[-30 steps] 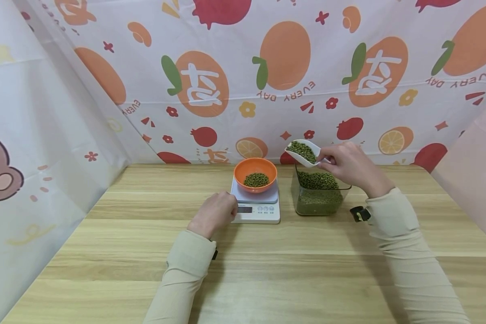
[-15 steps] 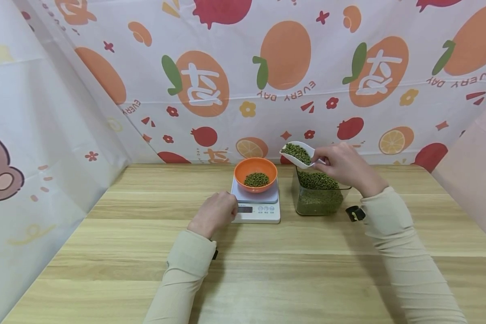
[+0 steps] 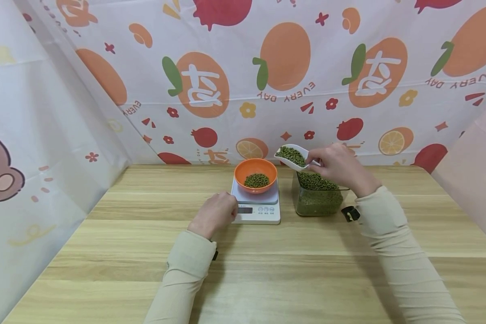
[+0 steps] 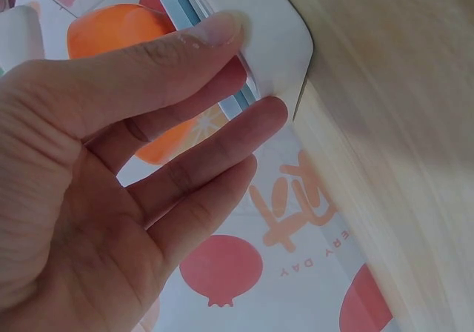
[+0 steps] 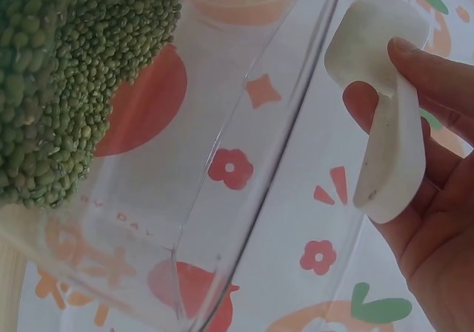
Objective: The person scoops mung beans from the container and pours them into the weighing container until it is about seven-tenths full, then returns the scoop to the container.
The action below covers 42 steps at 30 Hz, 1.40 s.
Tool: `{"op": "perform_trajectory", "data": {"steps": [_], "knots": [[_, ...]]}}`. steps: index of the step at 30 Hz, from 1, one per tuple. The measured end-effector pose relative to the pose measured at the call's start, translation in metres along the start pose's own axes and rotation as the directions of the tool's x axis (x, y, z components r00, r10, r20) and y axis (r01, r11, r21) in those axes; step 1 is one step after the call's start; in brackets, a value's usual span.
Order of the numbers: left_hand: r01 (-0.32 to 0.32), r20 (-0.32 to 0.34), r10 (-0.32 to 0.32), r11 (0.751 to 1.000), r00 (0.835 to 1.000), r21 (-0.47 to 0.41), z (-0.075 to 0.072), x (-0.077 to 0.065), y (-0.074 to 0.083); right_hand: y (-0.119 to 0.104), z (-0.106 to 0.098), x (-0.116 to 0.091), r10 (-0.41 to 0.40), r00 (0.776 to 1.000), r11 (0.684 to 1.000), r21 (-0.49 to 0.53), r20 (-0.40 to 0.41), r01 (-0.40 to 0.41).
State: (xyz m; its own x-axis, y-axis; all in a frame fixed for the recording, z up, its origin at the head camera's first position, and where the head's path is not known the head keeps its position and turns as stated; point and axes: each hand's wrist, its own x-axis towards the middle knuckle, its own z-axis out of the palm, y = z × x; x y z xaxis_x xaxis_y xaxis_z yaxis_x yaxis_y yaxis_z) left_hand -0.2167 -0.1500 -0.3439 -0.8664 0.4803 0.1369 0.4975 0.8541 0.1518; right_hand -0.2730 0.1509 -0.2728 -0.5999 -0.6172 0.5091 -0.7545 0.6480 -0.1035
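Observation:
My right hand pinches the handle of a white scoop heaped with green mung beans. The scoop is above the left rim of a clear container of mung beans, tilted toward the bowl. In the right wrist view, thumb and fingers close on the scoop handle. An orange bowl with some beans at its bottom sits on a white kitchen scale. My left hand is at the scale's left front corner. The left wrist view shows its fingers relaxed, with tips against the scale's edge.
The wooden table stretches in front of the scale and to both sides. Behind it hangs a fruit-printed white curtain, close to the bowl and container. The scale's display is too small to read.
My right hand has carried the loaded scoop left and slightly down, nearer the orange bowl. The left hand, scale and bowl stay where they were.

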Motion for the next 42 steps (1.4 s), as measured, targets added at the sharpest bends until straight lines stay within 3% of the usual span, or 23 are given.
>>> {"op": "perform_trajectory", "data": {"steps": [7,31,42], "knots": [[-0.003,-0.006,0.003,1.000,1.000,-0.004,-0.001,-0.001,0.001,-0.004,0.001,0.004,-0.003,1.000,1.000,0.020,0.024,0.003],[-0.008,-0.009,0.008,1.000,1.000,-0.001,-0.003,0.000,0.001,-0.014,0.009,0.020,-0.017,0.998,0.997,-0.071,0.067,0.022],[-0.001,0.000,0.001,1.000,1.000,0.003,-0.002,0.000,0.001,-0.017,0.013,0.023,-0.021,0.994,0.997,-0.066,0.110,0.028]]}}
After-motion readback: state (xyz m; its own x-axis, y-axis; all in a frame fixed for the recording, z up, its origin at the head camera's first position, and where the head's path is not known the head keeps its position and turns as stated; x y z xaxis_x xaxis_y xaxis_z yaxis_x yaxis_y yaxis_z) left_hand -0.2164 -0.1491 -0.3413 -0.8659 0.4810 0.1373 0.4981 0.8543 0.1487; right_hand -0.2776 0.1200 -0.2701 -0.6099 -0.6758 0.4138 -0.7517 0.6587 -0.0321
